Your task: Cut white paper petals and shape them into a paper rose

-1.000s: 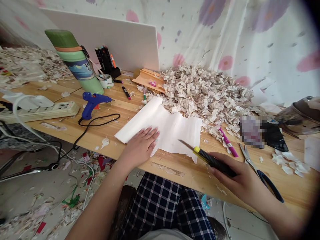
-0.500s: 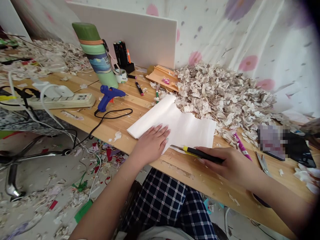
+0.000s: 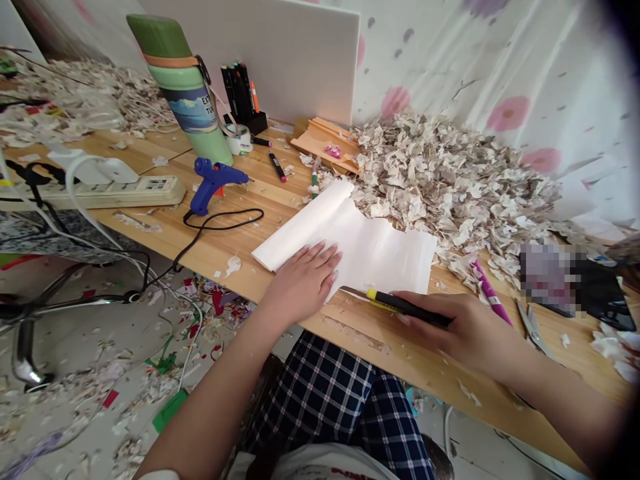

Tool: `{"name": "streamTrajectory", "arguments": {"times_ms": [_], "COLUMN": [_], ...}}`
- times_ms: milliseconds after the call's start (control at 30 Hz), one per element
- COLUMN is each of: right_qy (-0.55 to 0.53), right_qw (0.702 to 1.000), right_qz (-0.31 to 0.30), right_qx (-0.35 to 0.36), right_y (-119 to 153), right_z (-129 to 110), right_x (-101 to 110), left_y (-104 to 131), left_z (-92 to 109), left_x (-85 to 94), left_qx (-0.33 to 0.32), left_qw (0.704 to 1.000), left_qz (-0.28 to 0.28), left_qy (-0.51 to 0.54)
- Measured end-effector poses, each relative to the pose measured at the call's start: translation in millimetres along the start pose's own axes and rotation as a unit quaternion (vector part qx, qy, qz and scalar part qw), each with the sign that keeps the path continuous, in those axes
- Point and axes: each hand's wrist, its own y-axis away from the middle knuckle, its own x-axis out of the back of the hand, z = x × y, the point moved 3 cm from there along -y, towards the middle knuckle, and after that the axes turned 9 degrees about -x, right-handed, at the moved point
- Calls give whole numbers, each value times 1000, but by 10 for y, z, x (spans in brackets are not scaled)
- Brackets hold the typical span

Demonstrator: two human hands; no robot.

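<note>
A sheet of white paper (image 3: 370, 247), rolled or folded over along its left side, lies near the table's front edge. My left hand (image 3: 310, 277) rests flat on it, fingers stretched out. In my right hand (image 3: 450, 320) is a black and yellow utility knife (image 3: 407, 308), its blade pointing left. The blade tip is at the paper's lower edge, just right of my left fingers. Whether the blade touches the paper I cannot tell.
Behind the paper rises a heap of torn paper scraps (image 3: 440, 173). A blue glue gun (image 3: 213, 183), a green bottle (image 3: 187, 100) and a power strip (image 3: 155, 192) stand to the left. Scissors (image 3: 533, 327), a purple tube (image 3: 490, 293) and a black pouch (image 3: 605, 293) lie right.
The camera view has shifted slightly. Both hands, the knife and the paper keep nearly the same places relative to each other.
</note>
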Motion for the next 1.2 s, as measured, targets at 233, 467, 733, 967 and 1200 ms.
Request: {"name": "streamTrajectory", "arguments": {"times_ms": [233, 467, 733, 967, 1200], "right_qy": [-7, -19, 5, -140, -295], "right_qw": [1000, 1000, 1000, 975, 928], "right_qz": [-9, -9, 6, 130, 138], "right_qx": [-19, -10, -1, -111, -182], "right_y": [23, 27, 87, 109, 109], "right_z": [40, 45, 2, 203, 521], "right_x": [10, 39, 53, 242, 57], "left_y": [1, 0, 2, 18, 49], "left_z": [-10, -9, 1, -26, -37], "left_x": [-6, 6, 11, 12, 61], "left_qx": [1, 1, 6, -11, -41], "left_qw": [1000, 1000, 1000, 1000, 998], "left_qz": [3, -2, -2, -8, 0], "left_qy": [2, 4, 5, 26, 57]}}
